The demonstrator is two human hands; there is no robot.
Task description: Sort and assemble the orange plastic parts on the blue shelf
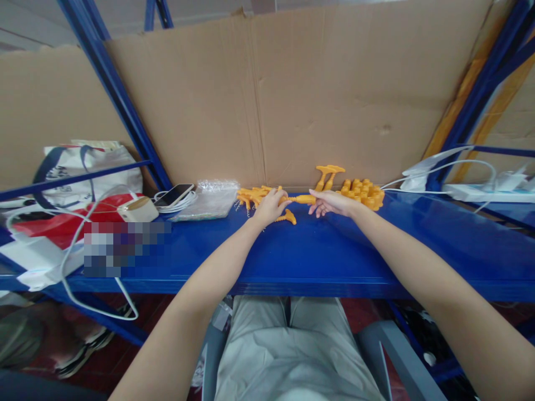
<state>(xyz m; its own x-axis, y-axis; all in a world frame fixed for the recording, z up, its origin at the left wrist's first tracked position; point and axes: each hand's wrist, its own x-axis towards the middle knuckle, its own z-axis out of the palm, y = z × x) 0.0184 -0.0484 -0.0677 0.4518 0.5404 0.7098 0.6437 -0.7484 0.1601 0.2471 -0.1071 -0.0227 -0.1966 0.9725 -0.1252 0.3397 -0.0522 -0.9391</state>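
Both my hands meet over the blue shelf, joined by an orange plastic piece. My left hand is closed around the handle end of an orange corkscrew, mostly hidden by the fingers. In my right hand, thumb and fingers pinch an orange tube-like sleeve in line with it. A pile of orange corkscrews with metal spirals lies just behind and left of my left hand. One loose orange T-handled piece rests in front. Beyond my right hand are two upright T-handled pieces and a cluster of orange sleeves.
A clear plastic bag, a phone and a white charger with cables lie to the left. Cardboard stands behind the blue shelf. A power strip is at right. Another person's leg shows lower left.
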